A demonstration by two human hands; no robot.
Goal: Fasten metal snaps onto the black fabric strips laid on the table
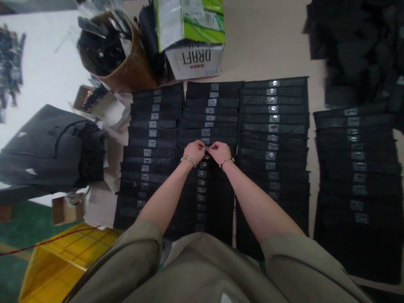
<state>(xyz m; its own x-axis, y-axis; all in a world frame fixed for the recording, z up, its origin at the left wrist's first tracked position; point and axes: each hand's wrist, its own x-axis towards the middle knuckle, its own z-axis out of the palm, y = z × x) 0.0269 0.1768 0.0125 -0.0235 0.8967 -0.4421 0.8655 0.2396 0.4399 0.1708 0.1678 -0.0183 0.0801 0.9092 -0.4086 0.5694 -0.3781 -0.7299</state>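
Overlapping black fabric pieces [208,210] lie in long columns on a pale table, each with a small label patch near its middle. Over the second column from the left, my left hand [195,152] and my right hand [220,152] meet almost fingertip to fingertip. Both are pinched at one small label [206,148]; whatever thin piece sits between the fingers is too small to name. Bracelets circle both wrists. In the third column, several labels [275,118] carry shiny marks.
Behind the columns stand a round brown bin [139,63] and a DRAFT box [202,59]. Folded dark cloth [57,147] and small cartons [65,210] lie left, above a yellow crate [63,261]. More black cloth [356,54] is piled back right.
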